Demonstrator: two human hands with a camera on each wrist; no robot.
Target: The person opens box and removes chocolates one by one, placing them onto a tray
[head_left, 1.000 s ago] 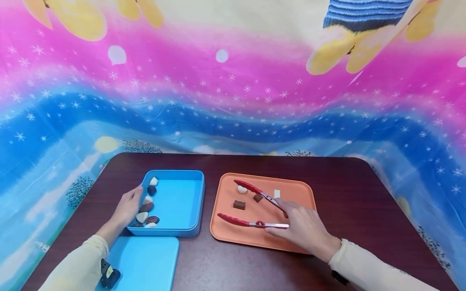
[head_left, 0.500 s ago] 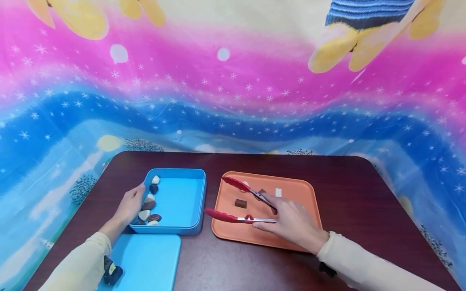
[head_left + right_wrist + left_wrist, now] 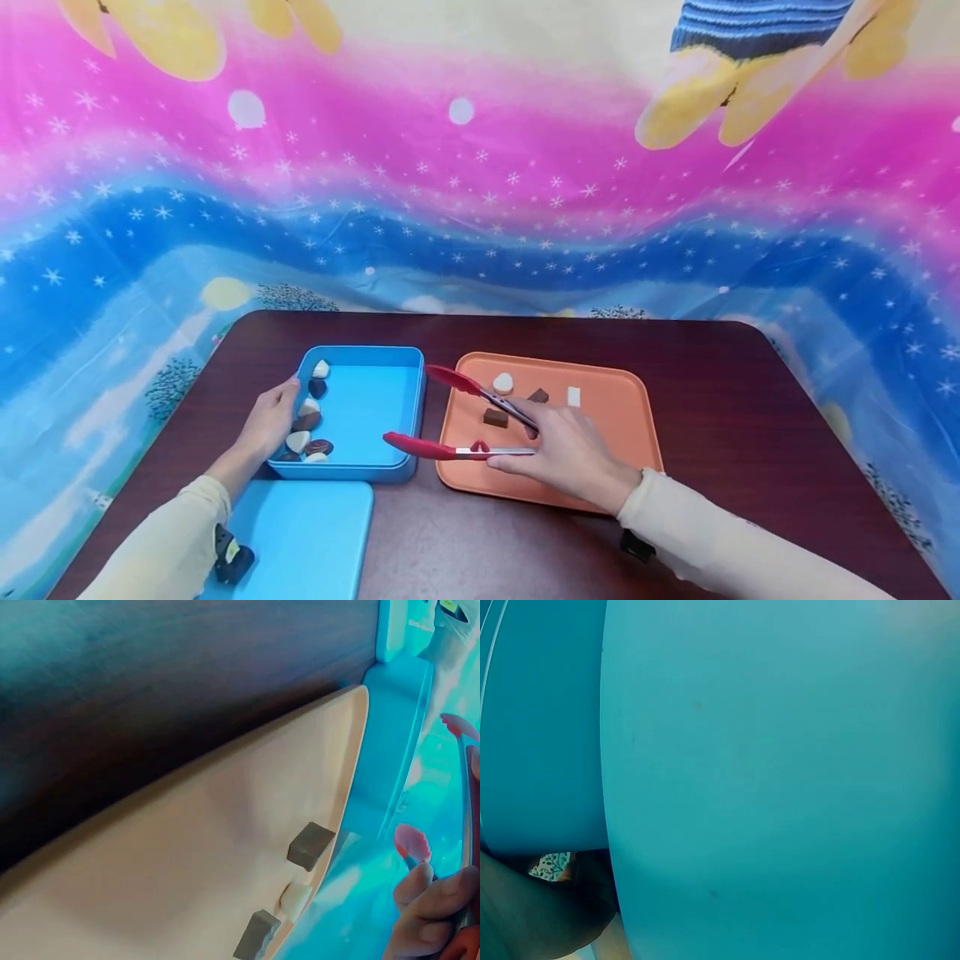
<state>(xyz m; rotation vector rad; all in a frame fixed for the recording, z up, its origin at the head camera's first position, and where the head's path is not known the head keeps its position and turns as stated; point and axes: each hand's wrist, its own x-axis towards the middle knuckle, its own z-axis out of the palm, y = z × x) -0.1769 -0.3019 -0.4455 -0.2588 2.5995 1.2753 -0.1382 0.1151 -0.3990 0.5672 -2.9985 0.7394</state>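
Observation:
My left hand (image 3: pixel 264 421) holds the left side of a blue box (image 3: pixel 375 473), its fingers at the rim. Several dark and white chocolates (image 3: pixel 298 442) lie along the inside of that wall. In my right hand (image 3: pixel 570 454) I grip red-tipped metal tongs (image 3: pixel 423 446), spread wide with nothing between their tips. The tips are above the box's right edge, the handles over an orange tray (image 3: pixel 622 433). On the tray are a brown block (image 3: pixel 495 417), a second brown piece (image 3: pixel 538 395) partly behind my hand, a round white piece (image 3: pixel 502 383) and a white rectangle (image 3: pixel 573 396).
A blue lid (image 3: pixel 300 533) lies flat in front of the box, under my left forearm. Both stand on a dark wooden table (image 3: pixel 442 550). Behind the table hangs a colourful printed cloth (image 3: pixel 480 183).
My right hand has moved left with the spread tongs, from over the tray to the box's right edge. The round white piece shows fully again. My left hand stays at the box.

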